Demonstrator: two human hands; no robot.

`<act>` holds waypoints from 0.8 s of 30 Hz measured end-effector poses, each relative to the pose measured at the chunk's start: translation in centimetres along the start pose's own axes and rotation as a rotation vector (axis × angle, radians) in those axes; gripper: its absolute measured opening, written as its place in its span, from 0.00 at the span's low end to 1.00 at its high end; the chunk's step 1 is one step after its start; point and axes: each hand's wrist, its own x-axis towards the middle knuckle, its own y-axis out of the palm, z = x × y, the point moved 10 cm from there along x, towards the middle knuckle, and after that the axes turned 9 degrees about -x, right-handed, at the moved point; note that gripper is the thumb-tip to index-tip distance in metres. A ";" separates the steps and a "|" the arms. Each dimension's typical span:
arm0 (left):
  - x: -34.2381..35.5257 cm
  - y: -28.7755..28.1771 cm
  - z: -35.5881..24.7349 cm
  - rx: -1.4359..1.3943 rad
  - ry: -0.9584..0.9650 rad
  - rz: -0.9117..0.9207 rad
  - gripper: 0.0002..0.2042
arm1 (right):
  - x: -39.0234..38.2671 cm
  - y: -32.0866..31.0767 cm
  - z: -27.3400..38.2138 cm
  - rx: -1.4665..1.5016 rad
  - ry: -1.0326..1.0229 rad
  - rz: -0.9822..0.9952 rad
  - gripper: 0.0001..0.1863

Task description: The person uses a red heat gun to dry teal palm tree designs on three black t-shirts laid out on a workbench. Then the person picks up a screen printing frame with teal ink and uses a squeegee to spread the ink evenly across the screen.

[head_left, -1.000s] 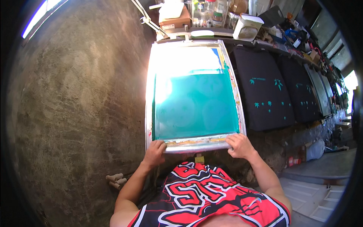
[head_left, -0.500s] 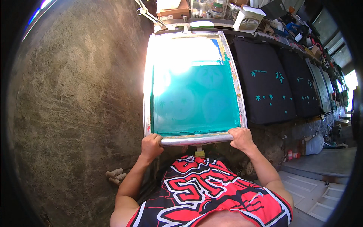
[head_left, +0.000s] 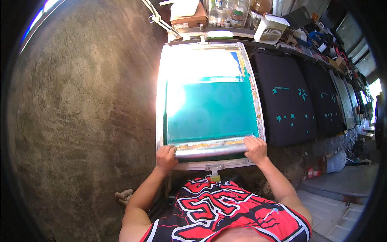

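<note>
A silver metal squeegee [head_left: 211,149] spans the near end of a screen-printing frame [head_left: 257,105], with ink smears along its far side. My left hand [head_left: 166,157] is closed around its left end, and my right hand [head_left: 255,150] grips the right end, knuckles up. Teal ink [head_left: 213,105] covers most of the mesh beyond the bar. Bright glare washes out the frame's far left part. The squeegee's lower edge is hidden. Between the bar and me, the near rail [head_left: 229,164] shows, with a metal clamp [head_left: 215,167] at its middle.
Black fabric panels [head_left: 284,117] with teal leaf prints lie to the right. A rough wall [head_left: 88,113] stands close on the left. At the back are a white fan [head_left: 271,29], a cardboard box [head_left: 189,21], jars and a lamp arm [head_left: 161,23].
Both hands and the squeegee have moved away from me relative to the frame, uncovering the near rail and clamp. The whole view has shifted slightly.
</note>
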 end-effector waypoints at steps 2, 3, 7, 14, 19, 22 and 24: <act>2.5 1.1 2.1 0.039 0.007 -0.023 0.11 | 2.8 1.3 -1.7 -0.014 0.001 -0.022 0.14; 4.0 1.7 3.3 0.048 0.016 -0.042 0.10 | 4.4 2.1 -2.6 -0.023 0.001 -0.028 0.13; 9.3 4.4 8.1 0.110 -0.008 -0.031 0.08 | 9.7 4.6 -5.8 -0.040 -0.002 -0.089 0.11; 17.1 8.9 15.6 0.184 -0.129 0.051 0.08 | 16.8 8.8 -11.1 -0.049 0.042 -0.069 0.12; 20.5 9.9 17.7 0.193 -0.101 -0.001 0.08 | 20.0 10.4 -13.1 -0.087 0.013 -0.132 0.06; 22.4 9.4 18.5 0.069 -0.092 -0.052 0.07 | 21.3 11.5 -14.0 -0.091 0.049 -0.025 0.06; 22.7 9.9 19.1 0.133 -0.223 0.064 0.05 | 22.2 11.2 -14.8 -0.086 0.084 0.058 0.09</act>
